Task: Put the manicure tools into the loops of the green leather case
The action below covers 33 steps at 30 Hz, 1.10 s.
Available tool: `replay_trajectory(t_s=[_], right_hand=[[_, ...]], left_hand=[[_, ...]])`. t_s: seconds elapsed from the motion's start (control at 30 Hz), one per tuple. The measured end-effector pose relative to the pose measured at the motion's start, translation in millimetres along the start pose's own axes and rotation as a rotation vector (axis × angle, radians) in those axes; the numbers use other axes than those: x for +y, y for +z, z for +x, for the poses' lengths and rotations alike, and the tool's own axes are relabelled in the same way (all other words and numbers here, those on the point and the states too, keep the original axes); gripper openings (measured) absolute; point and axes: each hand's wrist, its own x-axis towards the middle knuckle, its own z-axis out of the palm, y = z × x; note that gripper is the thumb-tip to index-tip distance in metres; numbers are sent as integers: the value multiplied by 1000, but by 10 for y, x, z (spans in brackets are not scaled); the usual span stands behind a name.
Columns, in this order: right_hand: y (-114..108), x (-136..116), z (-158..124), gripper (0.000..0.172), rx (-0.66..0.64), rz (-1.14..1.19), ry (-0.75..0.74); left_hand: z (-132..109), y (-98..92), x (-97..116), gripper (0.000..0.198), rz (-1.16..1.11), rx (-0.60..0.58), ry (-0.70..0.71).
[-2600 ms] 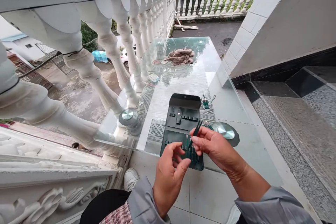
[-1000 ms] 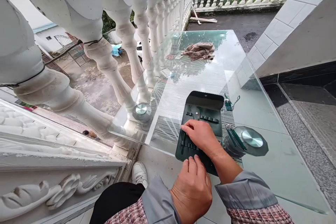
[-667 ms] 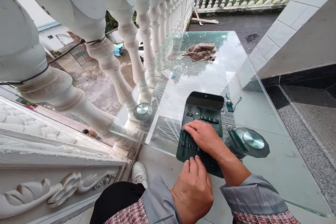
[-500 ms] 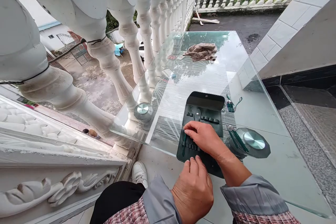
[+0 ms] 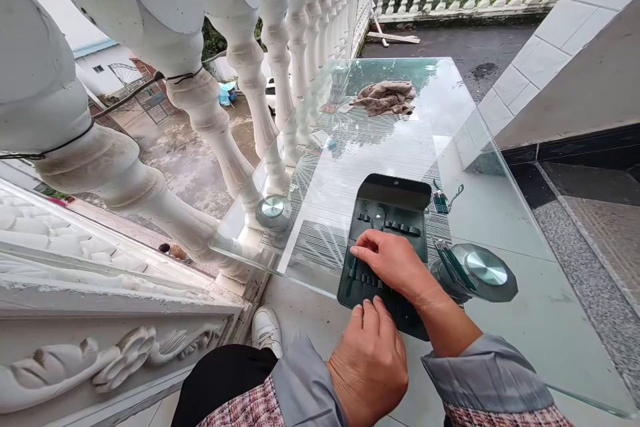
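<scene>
A dark green tool case lies open on the glass table, near its front edge. My right hand rests on the case's lower half. Its thumb and forefinger pinch a thin green tool that sits in the elastic loops at the case's left side. My left hand is nearer to me. Its fingers lie flat, and their tips press on the case's near edge. Several other small tools sit in the upper row of loops.
Loose green tools lie right of the case, beside a round metal disc. A small keyring item, a second disc, a small box and a brown cloth are also on the glass. A white balustrade runs along the left, a tiled wall along the right.
My hands held the thin tool in the air above the case; now the right hand is down on the case with it and the left presses the near edge. Over the last second they barely move.
</scene>
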Motion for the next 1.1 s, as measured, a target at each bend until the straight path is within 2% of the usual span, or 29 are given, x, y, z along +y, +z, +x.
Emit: replay_trajectory(t_s=[0.1, 0.3, 0.37, 0.47, 0.57, 0.67, 0.73, 0.83, 1.1], right_hand=[[42, 2, 5, 10, -2, 59, 41], [80, 61, 40, 2, -124, 353, 176], [58, 37, 33, 4, -127, 275, 152], [21, -20, 3, 10, -50, -41, 19], [0, -48, -23, 12, -11, -213, -40], [-14, -44, -29, 13, -53, -189, -22], [-22, -43, -25, 12, -73, -161, -20], [-31, -54, -24, 11, -94, -136, -13], [-30, -40, -37, 9, -112, -67, -15]], left_hand=[[5, -7, -2, 35, 0, -19, 7], [-1, -10, -3, 36, -4, -7, 1], [-6, -6, 9, 36, -2, -2, -1], [0, -23, -2, 35, -8, 0, 2], [24, -79, -117, 30, -29, -10, 14], [44, -125, -328, 16, -26, -90, -176], [44, -119, -451, 17, 27, -117, -293], [31, -70, -529, 19, 43, -142, -317], [55, -22, -447, 16, -14, -180, -309]])
